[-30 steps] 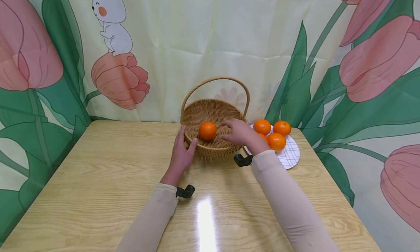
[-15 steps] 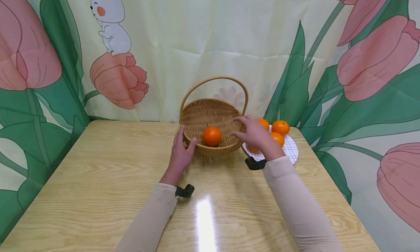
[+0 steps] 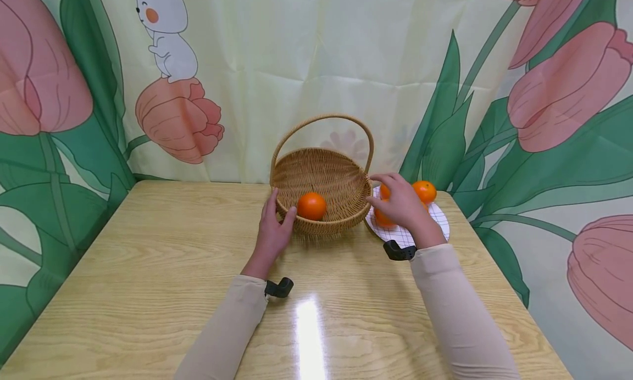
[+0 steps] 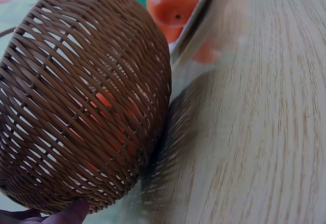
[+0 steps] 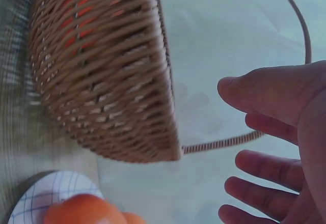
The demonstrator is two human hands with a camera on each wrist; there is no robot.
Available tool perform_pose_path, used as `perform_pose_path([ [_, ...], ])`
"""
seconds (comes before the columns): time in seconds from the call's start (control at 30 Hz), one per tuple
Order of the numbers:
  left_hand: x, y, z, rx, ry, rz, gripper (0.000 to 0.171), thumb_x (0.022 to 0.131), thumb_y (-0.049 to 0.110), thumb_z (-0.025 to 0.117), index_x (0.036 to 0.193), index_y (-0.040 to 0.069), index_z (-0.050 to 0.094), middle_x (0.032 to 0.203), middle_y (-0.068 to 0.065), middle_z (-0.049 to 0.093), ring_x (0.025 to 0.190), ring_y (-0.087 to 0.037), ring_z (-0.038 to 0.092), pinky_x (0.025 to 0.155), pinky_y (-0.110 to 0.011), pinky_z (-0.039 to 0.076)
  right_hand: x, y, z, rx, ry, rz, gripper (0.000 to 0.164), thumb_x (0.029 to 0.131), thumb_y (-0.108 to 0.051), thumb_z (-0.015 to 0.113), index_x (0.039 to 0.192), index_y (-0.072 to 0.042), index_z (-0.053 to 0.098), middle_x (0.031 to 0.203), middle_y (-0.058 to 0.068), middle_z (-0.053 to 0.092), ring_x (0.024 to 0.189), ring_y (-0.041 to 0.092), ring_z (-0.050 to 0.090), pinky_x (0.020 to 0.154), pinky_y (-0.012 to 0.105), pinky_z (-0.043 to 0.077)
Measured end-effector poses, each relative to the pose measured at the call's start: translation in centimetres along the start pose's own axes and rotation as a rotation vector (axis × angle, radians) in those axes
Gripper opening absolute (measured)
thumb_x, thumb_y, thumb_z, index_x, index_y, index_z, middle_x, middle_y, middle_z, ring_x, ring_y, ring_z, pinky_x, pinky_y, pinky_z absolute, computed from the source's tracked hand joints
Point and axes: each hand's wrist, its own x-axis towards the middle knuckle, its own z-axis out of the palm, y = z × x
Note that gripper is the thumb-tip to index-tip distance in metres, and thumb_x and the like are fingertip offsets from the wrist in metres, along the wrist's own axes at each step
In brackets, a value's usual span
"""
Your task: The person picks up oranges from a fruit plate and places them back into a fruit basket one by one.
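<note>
A wicker basket (image 3: pixel 321 177) with a tall arched handle stands at the back middle of the table. One orange (image 3: pixel 312 206) lies inside it, near the front rim; through the weave its colour shows in both wrist views. My left hand (image 3: pixel 272 226) rests against the basket's left side, fingers extended and thumb spread at the front rim. To the right, my right hand (image 3: pixel 401 203) hovers over the plate (image 3: pixel 437 226) beside the basket rim, holding nothing; its fingers are spread apart in the right wrist view. Several oranges (image 3: pixel 424 191) sit on that plate, partly hidden by this hand.
The white plate has a grid of thin lines and stands close to the basket's right side. Behind the wooden table (image 3: pixel 173 259) hangs a cloth (image 3: pixel 277 67) printed with tulips and a rabbit. Light glares off the table's front middle.
My right hand has drawn back from inside the basket, rightward to over the plate. The orange in the basket rolled right, then back left. The left hand has stayed in place.
</note>
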Motion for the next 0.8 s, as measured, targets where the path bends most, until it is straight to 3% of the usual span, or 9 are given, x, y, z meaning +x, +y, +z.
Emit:
perform_pose_path([
  [0.3, 0.0, -0.1, 0.0, 0.000, -0.004, 0.002, 0.072, 0.098, 0.048, 0.049, 0.156, 0.021, 0.016, 0.161, -0.010, 0.019, 0.146, -0.037, 0.023, 0.113, -0.060, 0.027, -0.5, 2.0, 0.2, 0.010, 0.001, 0.085, 0.054, 0.091, -0.031, 0.062, 0.141, -0.016, 0.048, 0.148, 0.017, 0.038, 0.131, 0.042, 0.042, 0.102, 0.065, 0.037],
  [0.6, 0.0, 0.0, 0.0, 0.006, -0.009, -0.017, 0.070, 0.098, 0.049, 0.047, 0.156, 0.028, 0.014, 0.161, -0.009, 0.017, 0.147, -0.034, 0.023, 0.115, -0.058, 0.026, -0.8, 3.6, 1.1, 0.006, -0.018, 0.086, 0.054, 0.092, -0.028, 0.062, 0.141, -0.010, 0.047, 0.148, 0.023, 0.037, 0.133, 0.045, 0.037, 0.104, 0.066, 0.035],
  [0.8, 0.0, 0.1, 0.0, 0.006, -0.013, -0.026, 0.069, 0.098, 0.048, 0.048, 0.156, 0.032, 0.013, 0.161, -0.009, 0.018, 0.147, -0.035, 0.023, 0.115, -0.057, 0.026, -0.7, 4.4, 1.9, 0.002, -0.020, 0.098, 0.053, 0.092, -0.025, 0.062, 0.140, -0.008, 0.049, 0.146, 0.025, 0.037, 0.128, 0.045, 0.041, 0.101, 0.065, 0.039],
])
